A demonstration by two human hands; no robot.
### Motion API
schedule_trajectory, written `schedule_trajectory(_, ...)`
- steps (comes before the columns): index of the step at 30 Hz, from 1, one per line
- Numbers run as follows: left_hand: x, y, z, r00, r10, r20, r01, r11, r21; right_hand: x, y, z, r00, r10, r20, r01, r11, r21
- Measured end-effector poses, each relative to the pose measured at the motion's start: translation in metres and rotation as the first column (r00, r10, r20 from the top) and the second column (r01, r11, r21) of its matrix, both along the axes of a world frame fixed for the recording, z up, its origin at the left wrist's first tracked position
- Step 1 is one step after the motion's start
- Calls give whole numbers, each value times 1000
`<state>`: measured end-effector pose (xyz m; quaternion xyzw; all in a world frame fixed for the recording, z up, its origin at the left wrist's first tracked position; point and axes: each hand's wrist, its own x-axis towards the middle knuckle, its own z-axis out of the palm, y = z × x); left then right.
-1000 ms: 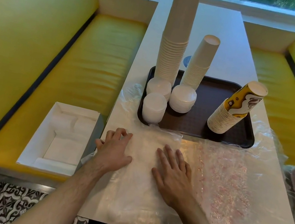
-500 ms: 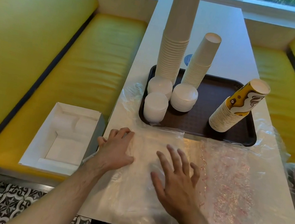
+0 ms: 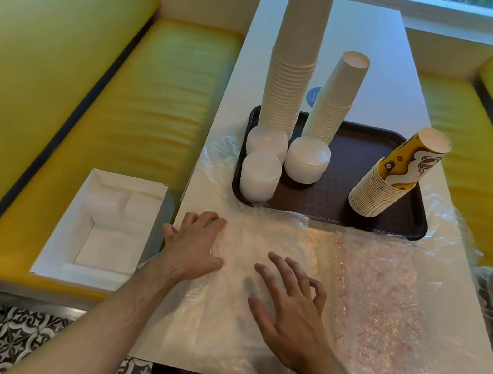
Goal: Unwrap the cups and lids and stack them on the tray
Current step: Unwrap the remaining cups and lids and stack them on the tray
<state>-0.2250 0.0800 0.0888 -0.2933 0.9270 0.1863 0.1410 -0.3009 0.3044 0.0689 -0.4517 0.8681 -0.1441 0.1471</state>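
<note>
Hands are spreading over the clear wrapper (image 3: 241, 284): left hand (image 3: 191, 248) pressing flat, right hand (image 3: 290, 306) hovering with fingers splayed. Thin, slippery film is probably best pinched at an edge.

Both forearms come in bare from the near edge of the desk (image 3: 376, 61), angled toward each other. The left hand (image 3: 192, 243) lies palm down close to the desk's left edge, its fingers bent at the knuckles with the tips pressed down and the thumb stretched out to the right — it holds nothing. The right hand (image 3: 286, 306) sits just beside it toward the middle of the near edge, palm down and lifted a little, fingers spread apart and loosely arched, thumb pointing toward the left hand. The two hands are near each other but not touching.
</note>
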Motion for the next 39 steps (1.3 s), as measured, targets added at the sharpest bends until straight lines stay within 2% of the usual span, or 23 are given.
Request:
schedule_trajectory(6,2,1,4,994,70,-87,-65,996,65,-3,-2,7,999,-9,36,8,1000,18)
schedule_trajectory(14,14,-6,8,961,178,-211,-149,978,147,-15,-33,20,1000,-2,7,3,997,-71)
schedule_trajectory(18,33,-24,8,932,260,-254,-231,963,140,-16,-66,35,997,71,-1,-71,988,-138)
schedule_trajectory(25,77,-69,-2,887,376,-267,-353,926,132,5,-148,53,983,156,99,-130,964,-231)
schedule_trajectory(33,145,-148,-39,878,435,-200,-427,901,82,41,-267,35,943,84,321,-37,988,-149)
schedule_trajectory(39,182,-207,-83,875,482,-45,-479,875,70,57,-342,-17,935,72,347,-105,992,76)
